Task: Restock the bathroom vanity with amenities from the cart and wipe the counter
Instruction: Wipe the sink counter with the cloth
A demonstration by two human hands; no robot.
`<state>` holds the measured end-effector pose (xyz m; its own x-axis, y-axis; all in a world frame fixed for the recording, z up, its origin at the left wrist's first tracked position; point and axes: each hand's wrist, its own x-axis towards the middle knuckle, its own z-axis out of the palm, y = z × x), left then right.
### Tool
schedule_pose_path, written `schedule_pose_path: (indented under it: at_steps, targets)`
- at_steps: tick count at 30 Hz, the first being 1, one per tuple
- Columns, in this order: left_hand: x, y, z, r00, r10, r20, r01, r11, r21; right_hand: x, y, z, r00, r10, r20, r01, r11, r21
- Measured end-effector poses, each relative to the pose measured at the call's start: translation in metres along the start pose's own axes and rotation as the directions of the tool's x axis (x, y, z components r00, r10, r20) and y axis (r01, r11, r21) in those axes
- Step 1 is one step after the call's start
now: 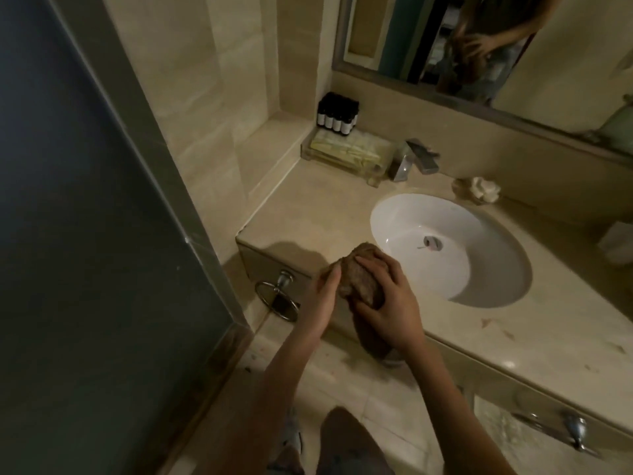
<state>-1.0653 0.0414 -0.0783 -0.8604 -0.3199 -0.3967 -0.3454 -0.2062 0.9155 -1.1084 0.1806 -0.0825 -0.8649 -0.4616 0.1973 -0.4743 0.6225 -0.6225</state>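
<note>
I am holding a bunched brown cloth [359,279] in both hands at the front left corner of the counter [301,214], just left of the sink. My left hand [323,298] is curling round the cloth's left side, thumb lying against it. My right hand [392,303] is gripping it from above, fingers wrapping over the top. The cloth's tail is hanging below the counter edge, in front of the vanity face.

The counter is beige stone, and pale marks are showing on it near the front right. The white oval basin [486,279] is sitting sunk into it, with a chrome faucet [416,159] behind. Left of the faucet a clear tray [346,156] is holding pale packets, and a row of dark bottles [337,113] is standing just behind it in the corner. A small white ornament [483,190] is resting right of the faucet.

A chrome towel ring [277,298] is hanging from the vanity's left end. A mirror [565,63] is running along the wall above. A dark glass panel [68,234] is filling the left side, and beige floor tiles [342,389] are lying below.
</note>
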Motion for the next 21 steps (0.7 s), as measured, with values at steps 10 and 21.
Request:
schedule_pose_path:
  at_steps: [10,21]
  targets:
    - [0.077,-0.054,-0.028,0.922,-0.147,-0.359,0.267,0.911,0.314,0.076,0.09,0.083,0.872,0.033,0.488,0.152,0.93,-0.335]
    - [0.106,-0.046,-0.045,0.703,-0.121,-0.701,0.373,0.902,0.219,0.244,0.027,0.2,0.768,-0.182,0.614,0.357,0.918,-0.174]
